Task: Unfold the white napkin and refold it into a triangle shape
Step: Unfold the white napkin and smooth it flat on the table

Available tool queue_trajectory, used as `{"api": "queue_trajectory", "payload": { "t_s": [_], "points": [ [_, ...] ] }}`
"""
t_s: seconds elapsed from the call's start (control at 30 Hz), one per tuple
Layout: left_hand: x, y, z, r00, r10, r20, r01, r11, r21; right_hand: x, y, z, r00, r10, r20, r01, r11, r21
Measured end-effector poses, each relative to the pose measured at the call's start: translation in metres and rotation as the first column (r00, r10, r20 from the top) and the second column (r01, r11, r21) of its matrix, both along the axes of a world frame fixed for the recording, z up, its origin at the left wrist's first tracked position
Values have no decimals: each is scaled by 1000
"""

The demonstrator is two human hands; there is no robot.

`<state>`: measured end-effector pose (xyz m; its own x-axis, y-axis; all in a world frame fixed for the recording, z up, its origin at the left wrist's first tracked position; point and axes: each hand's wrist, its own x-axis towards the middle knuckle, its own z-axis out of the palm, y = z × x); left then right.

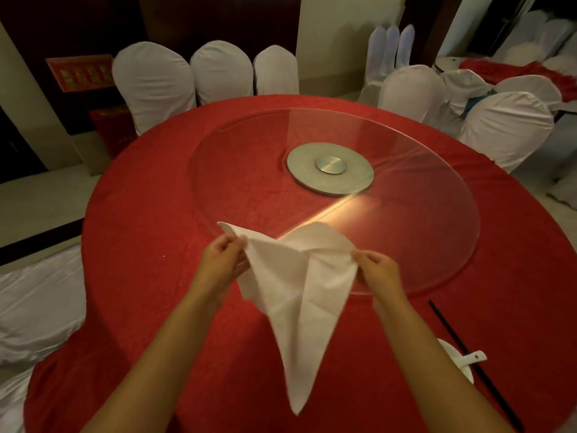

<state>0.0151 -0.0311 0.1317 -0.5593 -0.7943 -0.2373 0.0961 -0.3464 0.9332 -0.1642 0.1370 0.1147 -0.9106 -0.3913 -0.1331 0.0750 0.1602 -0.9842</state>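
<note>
The white napkin (293, 295) hangs in the air above the near side of the round table, partly spread, with a long point drooping down toward me. My left hand (223, 260) pinches its upper left edge. My right hand (379, 270) pinches the upper right edge. A loose corner sticks up past my left hand, over the rim of the glass turntable.
The table wears a red cloth (140, 276). A big glass turntable (437, 214) with a metal hub (330, 168) fills its middle. At the near right lie a black chopstick (468, 360) and a white bowl with a spoon (462, 364). White-covered chairs (156, 85) ring the table.
</note>
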Motion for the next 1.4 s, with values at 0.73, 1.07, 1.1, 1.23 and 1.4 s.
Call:
{"api": "queue_trajectory", "payload": {
  "t_s": [0.73, 1.07, 1.1, 1.23, 1.4],
  "points": [
    [-18, 6, 64, 906, -387, 171, 415, 735, -536, 30, -38, 110, 47, 625, -779, -287, 756, 589],
    [20, -14, 15, 886, -193, 421, 426, 695, -579, 1, -17, 141, 150, 668, -729, -349, 725, 593],
    [22, -25, 18, 879, -188, 439, 437, 688, -580, -5, -13, 144, 193, 660, -726, -352, 737, 577],
    [14, -61, 51, 849, -199, 490, 499, 607, -618, -27, -1, 151, 349, 595, -725, -338, 801, 495],
    [-20, -97, 103, 742, -138, 656, 655, 353, -668, -57, 9, 168, 457, 768, -448, -467, 637, 614]
  ]
}}
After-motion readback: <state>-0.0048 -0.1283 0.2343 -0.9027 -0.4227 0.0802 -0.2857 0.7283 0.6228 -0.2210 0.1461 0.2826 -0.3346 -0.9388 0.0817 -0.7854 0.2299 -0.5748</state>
